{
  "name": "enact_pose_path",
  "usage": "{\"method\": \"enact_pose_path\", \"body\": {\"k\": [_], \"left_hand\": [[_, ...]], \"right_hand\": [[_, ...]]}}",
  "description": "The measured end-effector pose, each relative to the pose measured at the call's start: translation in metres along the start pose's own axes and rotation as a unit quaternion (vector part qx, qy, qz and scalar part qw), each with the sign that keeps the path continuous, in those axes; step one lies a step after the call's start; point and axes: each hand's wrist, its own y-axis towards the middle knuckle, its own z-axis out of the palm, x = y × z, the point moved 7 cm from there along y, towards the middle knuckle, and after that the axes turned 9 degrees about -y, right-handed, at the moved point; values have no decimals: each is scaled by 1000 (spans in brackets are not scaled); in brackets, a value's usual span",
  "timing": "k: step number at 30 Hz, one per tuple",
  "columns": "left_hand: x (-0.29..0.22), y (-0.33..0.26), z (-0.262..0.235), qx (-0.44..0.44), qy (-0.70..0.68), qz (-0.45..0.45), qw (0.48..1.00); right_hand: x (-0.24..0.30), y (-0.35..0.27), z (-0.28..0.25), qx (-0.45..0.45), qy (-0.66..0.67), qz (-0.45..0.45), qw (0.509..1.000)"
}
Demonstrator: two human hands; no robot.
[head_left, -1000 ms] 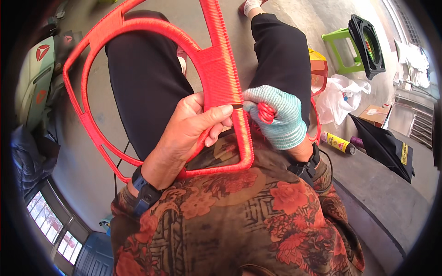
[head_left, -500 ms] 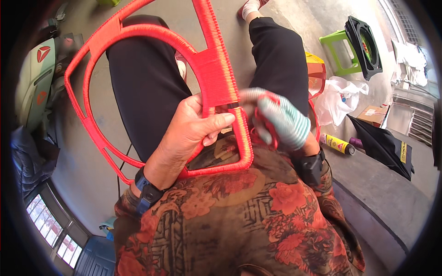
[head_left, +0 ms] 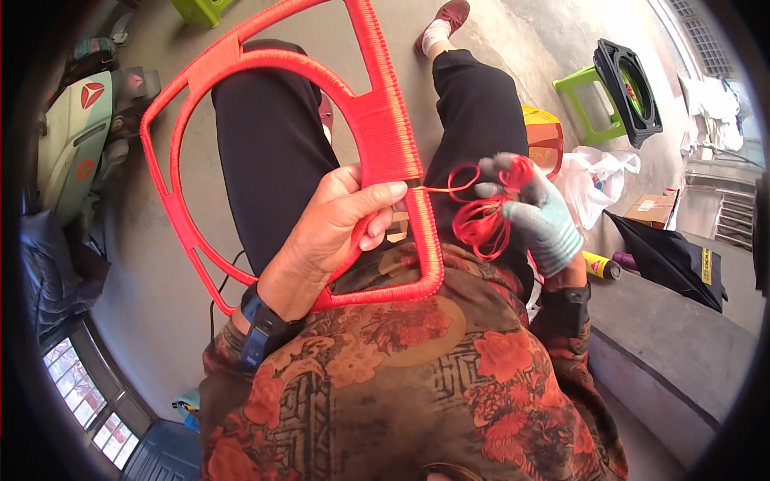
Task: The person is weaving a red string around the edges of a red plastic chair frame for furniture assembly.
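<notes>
Frame (head_left: 393, 136), wrapped in red cord, lies over the left thigh (head_left: 261, 144), seemingly steadied by the bare left hand (head_left: 325, 220) clasping its inner bar (head_left: 352, 251). The gloved right hand (head_left: 545, 220) grasps a looped red cord bundle (head_left: 481, 228), presumably held apart so the strand (head_left: 439, 190) runs clear; its exact pinch is hard to make out. That strand meets the frame just right of the left thumb (head_left: 383, 195), beside a short dark gap (head_left: 414, 183).

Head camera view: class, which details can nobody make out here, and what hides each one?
All in the head view:
Red cord-wrapped frame: top part, cut off by the upper edge.
Bare left hand: parts of some fingers, behind the frame.
Right hand in pale teal knitted glove: parts of some fingers, behind thin red cord loops.
Yellow cylindrical can: left end, behind the right hand.
Green plastic stool: top part, cut off by the upper edge.
</notes>
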Motion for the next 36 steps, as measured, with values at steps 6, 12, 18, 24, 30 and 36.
{"method": "enact_pose_path", "body": {"k": [6, 12, 18, 24, 30, 36], "left_hand": [[-5, 3, 12, 19, 3, 57, 998], [1, 2, 3, -79, -7, 53, 995], [9, 3, 5, 5, -33, -4, 999], [6, 5, 3, -14, -28, 34, 999], [-3, 5, 10, 3, -98, 91, 991], [-9, -1, -3, -44, 8, 92, 995]], "right_hand": [[-2, -19, 30, 152, -577, -108, 796], [-5, 5, 77, 171, -409, -239, 864], [21, 17, 85, 98, -261, -275, 920], [55, 3, 74, 3, -285, -326, 901], [60, -17, 122, 29, -540, -512, 667], [75, -15, 53, -66, -501, -428, 750]]}}
